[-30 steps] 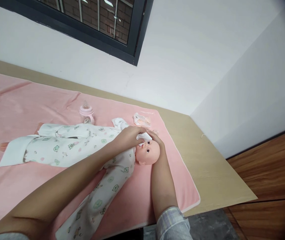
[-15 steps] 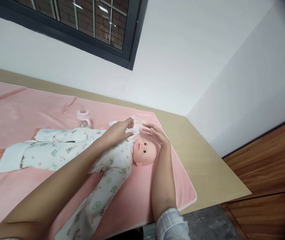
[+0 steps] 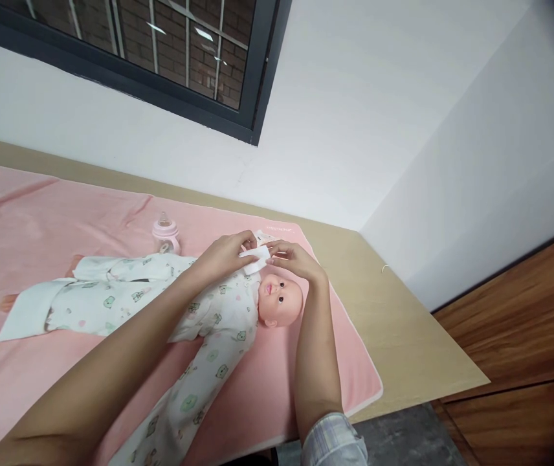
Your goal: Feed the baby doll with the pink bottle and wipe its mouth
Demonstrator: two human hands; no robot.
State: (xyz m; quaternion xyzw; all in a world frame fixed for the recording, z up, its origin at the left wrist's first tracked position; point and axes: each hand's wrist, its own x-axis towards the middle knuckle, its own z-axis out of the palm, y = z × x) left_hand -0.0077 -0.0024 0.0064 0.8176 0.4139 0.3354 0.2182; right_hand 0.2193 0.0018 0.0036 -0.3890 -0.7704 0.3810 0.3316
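Observation:
A doll [image 3: 281,303] lies on its back in white pajamas [image 3: 223,304] with a small animal print, its head to the right. Just above its neck and chin, a small folded white cloth [image 3: 256,260] is between my hands. My left hand [image 3: 226,259] pinches the cloth's left side between thumb and fingers. At its right edge, my right hand [image 3: 294,259] has its thumb and curled fingertips closed on it. Whether the cloth is loose or part of the clothing, I cannot tell. Behind my fingers, a pale printed packet [image 3: 264,238] is partly hidden.
A pink baby bottle [image 3: 165,234] stands upright beyond the doll's legs. The pink blanket [image 3: 335,362] covers much of the tan table [image 3: 393,336]. A white wall and dark-framed window [image 3: 252,123] rise behind, and wooden panelling [image 3: 524,304] stands on the right.
My right hand has moved left and its spread fingers have closed on the white cloth's edge. The cloth now shows flatter between both hands. The view has tilted slightly.

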